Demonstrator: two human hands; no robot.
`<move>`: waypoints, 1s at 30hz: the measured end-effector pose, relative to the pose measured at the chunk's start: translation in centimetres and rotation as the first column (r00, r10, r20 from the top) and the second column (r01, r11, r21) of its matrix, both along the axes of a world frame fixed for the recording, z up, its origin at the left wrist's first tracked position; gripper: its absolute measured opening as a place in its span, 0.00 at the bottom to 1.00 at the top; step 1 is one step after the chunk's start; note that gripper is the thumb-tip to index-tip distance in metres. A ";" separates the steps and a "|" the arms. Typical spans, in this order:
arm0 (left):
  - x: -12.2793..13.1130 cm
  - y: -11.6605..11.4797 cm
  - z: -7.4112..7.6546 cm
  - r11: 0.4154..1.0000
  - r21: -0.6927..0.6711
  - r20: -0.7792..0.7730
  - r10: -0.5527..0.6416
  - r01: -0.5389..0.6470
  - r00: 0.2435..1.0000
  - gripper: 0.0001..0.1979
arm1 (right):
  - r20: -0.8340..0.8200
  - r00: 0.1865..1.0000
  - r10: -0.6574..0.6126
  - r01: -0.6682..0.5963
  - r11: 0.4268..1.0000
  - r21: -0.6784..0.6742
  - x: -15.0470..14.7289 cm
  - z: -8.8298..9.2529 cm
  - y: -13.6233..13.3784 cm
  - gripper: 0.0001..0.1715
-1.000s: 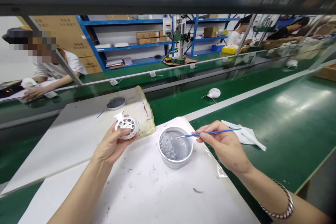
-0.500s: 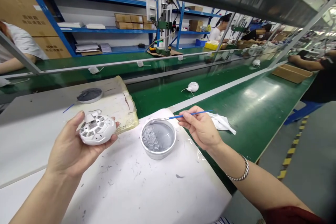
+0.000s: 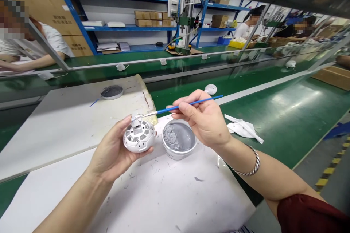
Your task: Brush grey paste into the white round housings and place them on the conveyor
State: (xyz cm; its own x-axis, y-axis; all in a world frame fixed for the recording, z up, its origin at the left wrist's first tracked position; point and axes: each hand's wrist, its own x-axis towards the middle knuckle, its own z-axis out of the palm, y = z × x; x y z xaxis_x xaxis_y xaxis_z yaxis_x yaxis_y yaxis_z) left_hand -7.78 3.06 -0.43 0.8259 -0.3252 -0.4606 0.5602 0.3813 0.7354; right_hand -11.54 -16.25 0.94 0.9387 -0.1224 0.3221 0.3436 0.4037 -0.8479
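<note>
My left hand (image 3: 117, 153) is closed around a round white plastic housing (image 3: 140, 140) with slotted openings and a small raised piece on top. Between the thumb and fingers of my right hand (image 3: 203, 118) is a thin blue-handled paintbrush (image 3: 188, 103), pointing left. Its bristle tip is at the raised piece on the housing; whether they touch, I cannot tell. Below the right hand stands a white tub (image 3: 177, 154) of thick grey paste, on a white sheet (image 3: 164, 196) with grey smears.
A grey-coated lid (image 3: 112, 93) and a blue stick (image 3: 94, 103) lie on the white board (image 3: 68, 123) at left. White cloths (image 3: 244, 129) lie on the green bench at right. Another white housing (image 3: 210, 89) sits on the green belt. A person (image 3: 46, 43) works across the line.
My right hand has moved the paintbrush left from above the tub to the top of the housing. The view has swung left, so the scene sits further right.
</note>
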 end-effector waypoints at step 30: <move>-0.4 0.1 -0.8 0.997 0.044 0.159 -0.063 0.056 0.985 0.16 | 0.355 0.934 -0.038 0.190 0.896 -0.402 -2.4 -0.9 -1.2 0.09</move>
State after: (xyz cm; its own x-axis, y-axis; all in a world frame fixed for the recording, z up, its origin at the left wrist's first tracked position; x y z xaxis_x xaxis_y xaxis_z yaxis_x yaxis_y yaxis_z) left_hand -8.16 3.15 -1.20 0.8698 -0.3602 -0.3373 0.4547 0.3198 0.8312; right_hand -13.90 -17.44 -0.01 0.7559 -0.0032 0.6547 0.6544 -0.0267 -0.7557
